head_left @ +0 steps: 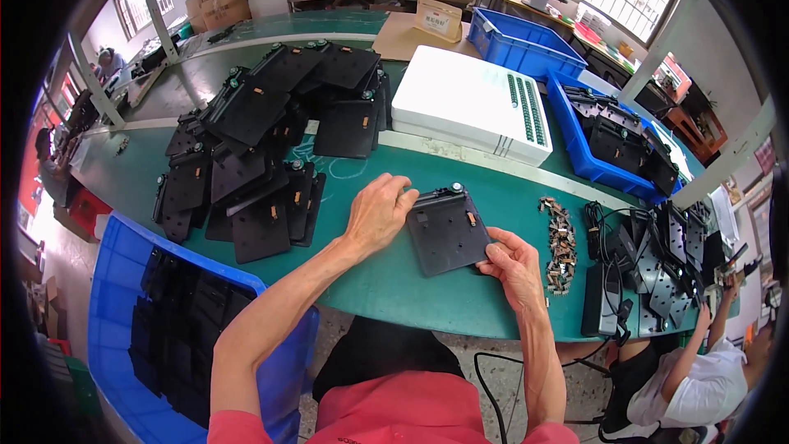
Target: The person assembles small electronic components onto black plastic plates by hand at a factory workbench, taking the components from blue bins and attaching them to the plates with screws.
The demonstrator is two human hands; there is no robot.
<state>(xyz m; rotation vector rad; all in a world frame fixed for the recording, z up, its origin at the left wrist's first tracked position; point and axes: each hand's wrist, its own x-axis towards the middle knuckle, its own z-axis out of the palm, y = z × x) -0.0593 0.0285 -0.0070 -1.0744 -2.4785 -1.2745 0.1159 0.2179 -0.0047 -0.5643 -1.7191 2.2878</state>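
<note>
A flat black plate [448,237] with a hinge-like bar along its top edge, a round silvery knob at the top and a small copper-coloured clip is held tilted over the green table. My right hand [513,263] pinches its lower right edge between thumb and fingers. At the upper left corner, my left hand [380,215] has its fingers closed against the end of the bar; the fingertips are partly hidden. Just right of the plate lies a strip of many small metal clips [561,247]. To the left is a large heap of similar black plates [261,226].
A blue bin [113,304] with black plates stands at lower left. A white foam block [460,103] with rows of small green parts lies ahead, beside another blue bin [575,136]. A black power adapter [602,300] with cables sits right, near a co-worker's hands [723,284].
</note>
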